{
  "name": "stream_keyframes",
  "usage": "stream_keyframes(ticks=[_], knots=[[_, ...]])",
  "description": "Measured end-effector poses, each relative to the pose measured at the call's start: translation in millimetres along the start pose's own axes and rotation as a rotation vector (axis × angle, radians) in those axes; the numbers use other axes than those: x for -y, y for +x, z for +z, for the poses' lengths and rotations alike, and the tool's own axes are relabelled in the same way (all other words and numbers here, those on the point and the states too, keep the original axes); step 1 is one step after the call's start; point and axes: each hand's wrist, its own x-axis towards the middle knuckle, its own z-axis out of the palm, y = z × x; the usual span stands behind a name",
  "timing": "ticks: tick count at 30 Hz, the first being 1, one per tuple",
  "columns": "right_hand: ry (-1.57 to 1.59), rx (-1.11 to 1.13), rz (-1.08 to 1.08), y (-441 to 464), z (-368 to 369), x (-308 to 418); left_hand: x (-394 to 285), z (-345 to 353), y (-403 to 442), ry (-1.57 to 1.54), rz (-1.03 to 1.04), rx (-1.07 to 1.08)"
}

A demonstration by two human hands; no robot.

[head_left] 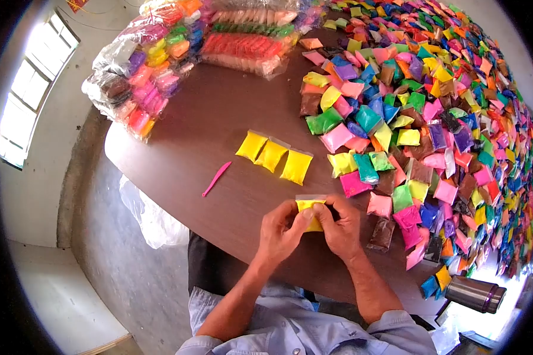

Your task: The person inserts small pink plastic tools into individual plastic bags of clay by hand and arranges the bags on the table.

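Note:
Both my hands hold one small yellow packet above the front edge of the brown table. My left hand pinches its left side and my right hand its right side, with the thumbs near each other on its face. A clear strip shows along the packet's top. Farther back, three yellow packets lie in a slanting row. A pink plastic knife-shaped tool rests to their left.
A large heap of coloured packets covers the table's right side. Bagged bundles of packets lie at the back and back left. A metal flask is at the lower right. A white plastic bag is beyond the left edge.

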Motion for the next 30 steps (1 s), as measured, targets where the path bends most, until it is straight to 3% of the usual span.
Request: stream_keyframes(ticks=[2,13,18,20,30], knots=[[-0.053,0.024,-0.067,1,0,-1,-5,1,0,-0.023,0.011,-0.007],[0.009,0.009,-0.003,1,3,8,2,-3,0,0.027,0.027,0.001],[-0.003,-0.010,0.025,-1,1,-1,0,4,1,-0.119,0.020,-0.056],[-0.073,0.018,-0.097,1,2,0,1,-1,1,-0.108,0.013,-0.037],[-0.049,0.059,0.023,0,3,9,5,-1,2,-0.055,0.063,-0.044]])
